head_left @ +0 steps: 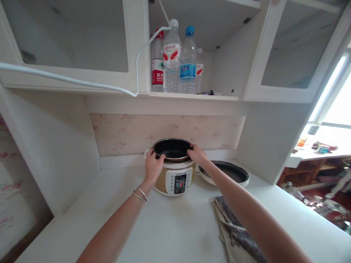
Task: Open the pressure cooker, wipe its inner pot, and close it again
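Observation:
A gold and white electric cooker point(175, 179) stands at the back of the white counter point(170, 230), its lid off. Inside it sits a dark inner pot point(172, 149). My left hand point(153, 165) grips the pot's rim on the left side, fingers curled over the edge. My right hand point(197, 153) grips the rim on the right side in the same way. Two thin bangles circle my left wrist. The cooker's control panel faces me.
The cooker's lid point(227, 172) lies upside down just right of it. A folded patterned cloth point(236, 233) lies at the front right. Several water bottles point(175, 58) stand in the open cupboard above, and a white cable point(82, 82) hangs across.

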`<state>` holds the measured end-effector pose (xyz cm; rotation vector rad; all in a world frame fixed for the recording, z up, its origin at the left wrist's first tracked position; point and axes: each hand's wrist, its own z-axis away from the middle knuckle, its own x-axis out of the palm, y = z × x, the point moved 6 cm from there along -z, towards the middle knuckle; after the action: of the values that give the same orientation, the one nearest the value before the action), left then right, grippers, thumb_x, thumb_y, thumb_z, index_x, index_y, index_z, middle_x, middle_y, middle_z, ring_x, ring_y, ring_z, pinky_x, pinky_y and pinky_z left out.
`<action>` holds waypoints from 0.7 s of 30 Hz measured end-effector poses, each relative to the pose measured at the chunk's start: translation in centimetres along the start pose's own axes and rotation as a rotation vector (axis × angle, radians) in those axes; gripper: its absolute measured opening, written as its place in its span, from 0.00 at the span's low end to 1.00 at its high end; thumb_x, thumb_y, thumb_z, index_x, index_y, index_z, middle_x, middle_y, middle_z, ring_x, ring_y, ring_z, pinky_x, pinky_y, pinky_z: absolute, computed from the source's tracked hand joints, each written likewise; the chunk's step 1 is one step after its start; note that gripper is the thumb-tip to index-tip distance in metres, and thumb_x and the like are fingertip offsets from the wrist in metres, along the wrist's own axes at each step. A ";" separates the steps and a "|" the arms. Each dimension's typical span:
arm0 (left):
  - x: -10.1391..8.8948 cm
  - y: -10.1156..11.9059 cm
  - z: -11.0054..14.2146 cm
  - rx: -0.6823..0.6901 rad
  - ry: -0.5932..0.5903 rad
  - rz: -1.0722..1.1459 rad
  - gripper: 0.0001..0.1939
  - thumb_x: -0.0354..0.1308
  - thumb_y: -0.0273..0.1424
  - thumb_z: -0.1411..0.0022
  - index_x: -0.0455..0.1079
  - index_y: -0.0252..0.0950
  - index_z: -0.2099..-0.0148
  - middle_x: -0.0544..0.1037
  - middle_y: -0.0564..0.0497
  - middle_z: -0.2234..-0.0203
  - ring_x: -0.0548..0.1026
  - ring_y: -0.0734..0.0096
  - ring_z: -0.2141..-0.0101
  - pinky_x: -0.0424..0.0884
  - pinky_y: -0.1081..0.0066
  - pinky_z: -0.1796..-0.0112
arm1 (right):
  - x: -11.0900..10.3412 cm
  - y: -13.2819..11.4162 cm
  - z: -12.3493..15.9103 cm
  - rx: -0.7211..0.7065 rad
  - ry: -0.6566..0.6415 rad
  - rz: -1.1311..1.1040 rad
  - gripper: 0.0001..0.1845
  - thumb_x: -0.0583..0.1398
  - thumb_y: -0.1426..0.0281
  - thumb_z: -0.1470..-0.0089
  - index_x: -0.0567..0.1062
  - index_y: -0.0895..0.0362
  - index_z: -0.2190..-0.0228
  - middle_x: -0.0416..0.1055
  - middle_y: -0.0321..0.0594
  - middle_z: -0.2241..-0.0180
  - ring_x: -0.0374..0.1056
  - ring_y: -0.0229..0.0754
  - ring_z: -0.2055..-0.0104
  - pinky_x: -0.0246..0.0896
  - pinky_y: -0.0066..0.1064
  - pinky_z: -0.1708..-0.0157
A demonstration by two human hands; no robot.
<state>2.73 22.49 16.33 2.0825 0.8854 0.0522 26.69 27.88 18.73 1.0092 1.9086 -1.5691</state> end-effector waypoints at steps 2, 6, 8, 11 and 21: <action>0.0 -0.2 0.1 0.004 -0.010 -0.021 0.14 0.57 0.36 0.45 0.75 0.36 0.58 0.70 0.43 0.48 0.63 0.57 0.45 0.56 0.62 0.44 | 0.3 0.1 0.2 -0.002 -0.004 0.004 0.33 0.54 0.65 0.53 0.62 0.61 0.45 0.68 0.56 0.51 0.66 0.57 0.50 0.59 0.45 0.53; 0.0 -0.4 0.6 -0.003 -0.055 -0.019 0.21 0.55 0.42 0.42 0.72 0.37 0.51 0.64 0.42 0.42 0.59 0.53 0.41 0.54 0.59 0.42 | 0.5 -0.3 0.8 -0.046 -0.009 -0.004 0.31 0.52 0.66 0.50 0.60 0.62 0.43 0.65 0.56 0.47 0.62 0.55 0.46 0.56 0.44 0.49; 0.1 -0.5 0.9 -0.016 -0.073 -0.002 0.25 0.53 0.44 0.41 0.69 0.35 0.46 0.60 0.41 0.40 0.57 0.53 0.40 0.51 0.59 0.41 | 0.3 -0.5 1.5 -0.079 -0.006 -0.010 0.29 0.51 0.65 0.47 0.61 0.61 0.44 0.65 0.53 0.47 0.61 0.53 0.45 0.55 0.42 0.47; 0.1 -0.9 1.6 -0.007 -0.104 0.024 0.29 0.47 0.44 0.37 0.60 0.32 0.39 0.55 0.42 0.37 0.52 0.58 0.38 0.47 0.62 0.39 | -0.9 -0.2 3.7 -0.170 0.045 -0.055 0.24 0.49 0.63 0.43 0.64 0.57 0.47 0.67 0.47 0.48 0.62 0.48 0.46 0.54 0.39 0.46; -1.6 -4.0 4.1 0.188 -0.157 -0.099 0.26 0.44 0.31 0.35 0.55 0.39 0.36 0.56 0.50 0.37 0.54 0.64 0.38 0.46 0.62 0.38 | -2.5 15.2 15.3 0.081 -0.814 -0.355 0.16 0.58 0.55 0.50 0.77 0.54 0.72 0.75 0.47 0.70 0.70 0.41 0.73 0.63 0.33 0.71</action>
<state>0.58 20.22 11.29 2.1779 0.9246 -0.2521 38.65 13.62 7.52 -0.0082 1.4758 -1.8655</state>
